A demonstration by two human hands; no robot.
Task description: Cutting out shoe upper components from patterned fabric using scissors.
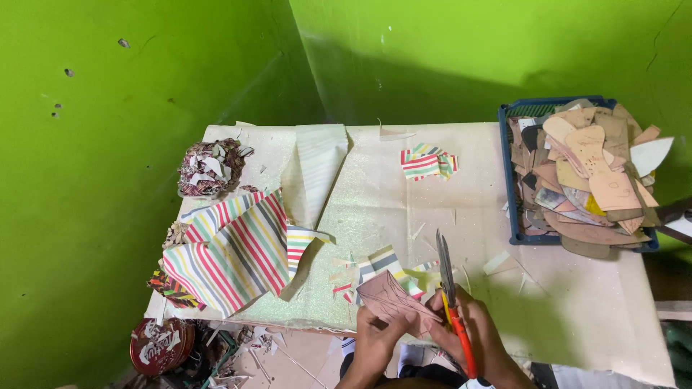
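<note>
My left hand (pixel 376 333) pinches a brownish cut-out piece (pixel 393 297) with drawn lines on it, held above the near edge of the table (pixel 577 302). My right hand (pixel 472 328) grips scissors (pixel 448 288) with red-orange handles. Their blades point away from me, just right of the piece. Under and behind the piece lie striped scraps (pixel 386 268).
A large striped sheet (pixel 234 252) lies at the left, with a pale striped sheet (pixel 317 169) behind it. A pile of patterned cut pieces (pixel 210 167) sits far left, a small striped stack (pixel 425 163) farther back. A blue crate (pixel 513 180) of templates stands right. A round tin (pixel 160 346) lies below.
</note>
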